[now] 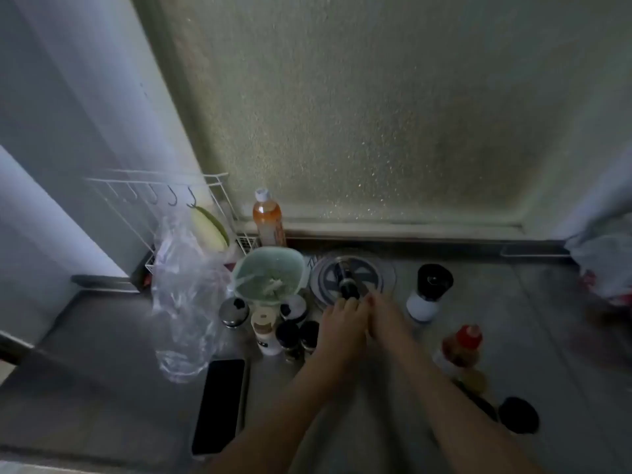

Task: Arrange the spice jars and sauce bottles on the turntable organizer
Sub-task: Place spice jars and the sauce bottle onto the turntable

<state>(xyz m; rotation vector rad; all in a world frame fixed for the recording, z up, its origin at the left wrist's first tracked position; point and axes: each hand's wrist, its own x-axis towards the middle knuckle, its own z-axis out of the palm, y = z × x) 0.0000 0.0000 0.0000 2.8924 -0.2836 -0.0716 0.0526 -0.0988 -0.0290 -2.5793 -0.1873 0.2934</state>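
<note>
Your left hand [342, 325] and right hand [384, 314] pinch the small dark glass jar [349, 289] over the round clear turntable [384, 268] near the counter's back edge; blur suggests it may tip.

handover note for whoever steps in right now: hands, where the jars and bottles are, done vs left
Left hand and right hand: both at a small dark jar on the turntable; the grip is blurred, so who holds it is unclear.
Done: at most that one jar is on the turntable.
Left, on the counter: the jar cluster left of the hands, the black-topped white grinder to the right, the red-capped sauce bottle near the right forearm, and the orange bottle at the back wall.
</note>
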